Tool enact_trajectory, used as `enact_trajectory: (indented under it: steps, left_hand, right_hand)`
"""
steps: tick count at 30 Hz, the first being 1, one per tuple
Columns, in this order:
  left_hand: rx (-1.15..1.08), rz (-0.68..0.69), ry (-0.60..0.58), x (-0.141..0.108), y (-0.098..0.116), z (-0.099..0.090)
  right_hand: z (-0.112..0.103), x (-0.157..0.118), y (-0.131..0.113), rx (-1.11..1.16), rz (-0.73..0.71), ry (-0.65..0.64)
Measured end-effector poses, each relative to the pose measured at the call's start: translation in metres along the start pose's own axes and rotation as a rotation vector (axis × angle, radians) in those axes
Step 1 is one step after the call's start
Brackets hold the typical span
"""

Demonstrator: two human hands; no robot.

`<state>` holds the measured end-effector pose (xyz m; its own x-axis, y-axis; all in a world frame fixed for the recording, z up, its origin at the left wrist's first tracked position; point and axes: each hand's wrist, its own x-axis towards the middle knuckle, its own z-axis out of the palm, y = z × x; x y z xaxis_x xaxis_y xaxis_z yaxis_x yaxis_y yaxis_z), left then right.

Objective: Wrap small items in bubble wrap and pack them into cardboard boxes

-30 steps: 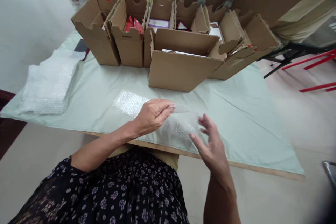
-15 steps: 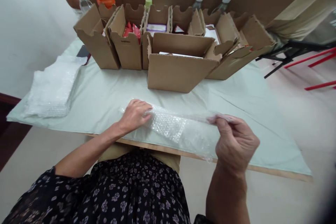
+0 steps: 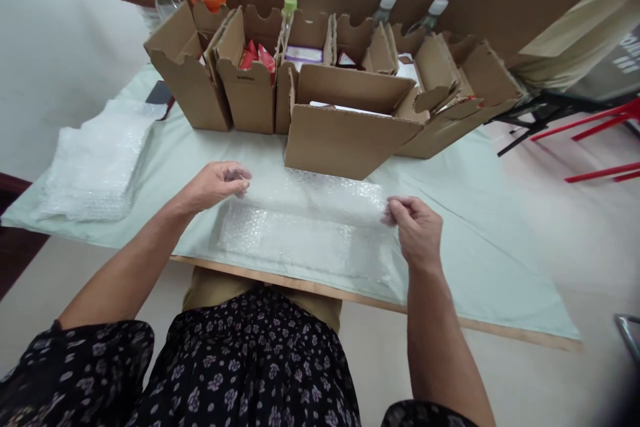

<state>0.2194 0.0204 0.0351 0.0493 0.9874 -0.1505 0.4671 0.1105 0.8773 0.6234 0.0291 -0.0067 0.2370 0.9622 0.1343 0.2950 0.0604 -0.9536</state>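
Your left hand (image 3: 215, 185) and right hand (image 3: 417, 225) each pinch an end of the bubble wrap (image 3: 315, 197).

Clear plastic bubble wrap (image 3: 305, 240), bumpy and glossy, lies at the table's (image 3: 465, 213) front edge. The tabletop wears matt, lightly creased cloth (image 3: 180, 147). The boxes (image 3: 345, 140) toward its back edge are matt brown cardboard, smooth-faced.

On table (image 3: 523, 337), draped in pale green cloth (image 3: 485, 240): bubble-wrap stack (image 3: 93, 170) at 9 o'clock; dark flat object (image 3: 159, 95) at 10 o'clock; cardboard box row (image 3: 253, 95) at 12 o'clock, single box (image 3: 345, 141) in front; bubble-wrap sheet (image 3: 300, 237) at centre.
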Motion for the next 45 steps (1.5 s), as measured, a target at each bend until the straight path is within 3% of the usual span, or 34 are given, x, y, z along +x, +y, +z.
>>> enact_trajectory:
  steps: [6,9,12,14,16,19,22,24,28,36,41,43,45]
  left_hand:
    - [0.304,-0.017,0.064,0.027,-0.029,0.018]
    - [0.483,0.043,0.219,0.027,-0.038,0.024]
    - [0.613,0.249,0.458,0.016,-0.036,0.034]
    - [0.674,0.442,0.487,0.004,-0.030,0.049]
    - [0.718,0.623,0.374,-0.005,-0.023,0.070]
    - [0.773,0.769,0.087,-0.009,-0.017,0.105]
    - [0.831,0.693,-0.118,-0.001,-0.022,0.123]
    - [0.857,0.605,-0.170,0.005,-0.029,0.122]
    - [0.869,0.479,-0.143,0.005,-0.043,0.104]
    - [0.916,0.277,-0.031,-0.022,-0.060,0.077]
    - [0.900,0.240,-0.002,-0.027,-0.053,0.063]
    - [0.857,0.296,0.019,-0.019,-0.041,0.068]
    - [0.811,0.376,0.009,-0.006,-0.029,0.081]
  right_hand:
    - [0.018,0.023,0.019,-0.260,0.048,-0.072]
    - [0.011,0.025,0.028,-0.471,0.010,-0.026]
    - [0.003,0.016,0.026,-0.601,-0.204,0.109]
    - [0.008,0.003,0.015,-0.644,-0.397,0.128]
    - [0.025,-0.013,0.000,-0.675,-0.557,0.031]
    - [0.068,-0.037,-0.017,-0.707,-0.672,-0.314]
    - [0.104,-0.047,-0.015,-0.813,-0.580,-0.609]
    - [0.110,-0.046,-0.006,-0.898,-0.504,-0.681]
    - [0.089,-0.037,0.016,-1.009,-0.471,-0.614]
    - [0.029,-0.031,0.047,-1.114,-0.381,-0.360]
    - [-0.010,-0.021,0.054,-1.154,-0.328,-0.215]
    - [-0.009,-0.017,0.046,-1.137,-0.341,-0.181]
    - [0.010,-0.017,0.032,-1.116,-0.374,-0.236]
